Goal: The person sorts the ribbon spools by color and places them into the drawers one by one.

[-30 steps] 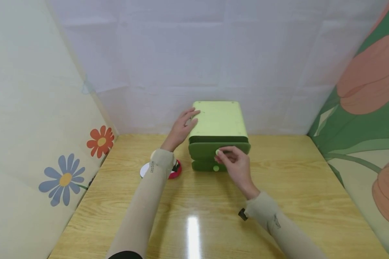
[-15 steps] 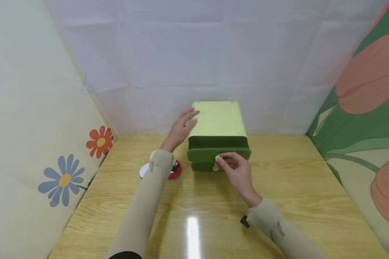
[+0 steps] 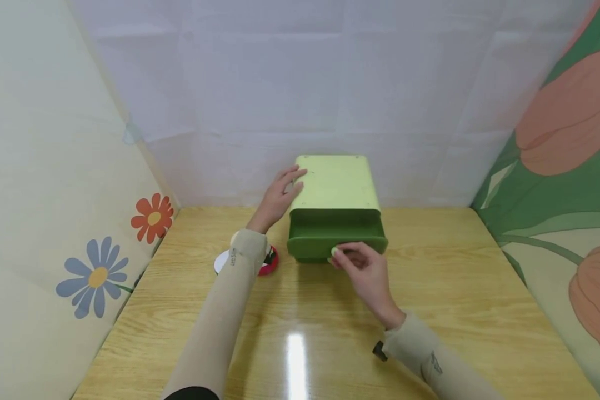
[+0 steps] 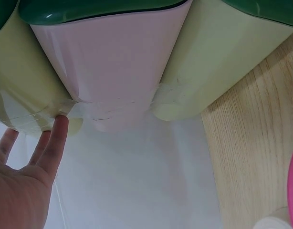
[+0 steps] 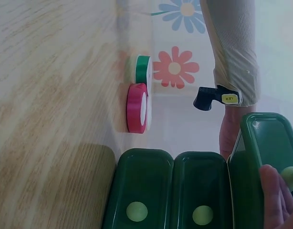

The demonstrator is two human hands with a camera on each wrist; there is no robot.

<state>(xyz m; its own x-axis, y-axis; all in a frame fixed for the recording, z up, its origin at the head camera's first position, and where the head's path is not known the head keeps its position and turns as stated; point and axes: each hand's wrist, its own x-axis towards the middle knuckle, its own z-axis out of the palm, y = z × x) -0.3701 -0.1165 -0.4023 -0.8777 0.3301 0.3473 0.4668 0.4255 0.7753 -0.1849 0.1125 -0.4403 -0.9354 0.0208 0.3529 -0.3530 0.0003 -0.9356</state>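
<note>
A stacked drawer cabinet with a pale green top and dark green fronts stands at the back of the table. Its top drawer is pulled partway out, with bare green interior showing. My right hand pinches that drawer's round pale knob between thumb and fingers. Over at the cabinet's upper left edge lies my left hand, fingers extended and touching it. The left wrist view shows its fingertips against the side of the top pale green section, above a pink section. Both lower drawers stay closed in the right wrist view.
Left of the cabinet, partly behind the left forearm, lie a magenta ribbon roll and a green ribbon roll. A white wall hanging rises right behind the cabinet. Flower-printed panels border the wooden table.
The top drawer has slid farther out toward me, the right hand moving with its knob. More of the drawer's inside shows. The left hand has kept its place on the cabinet.
</note>
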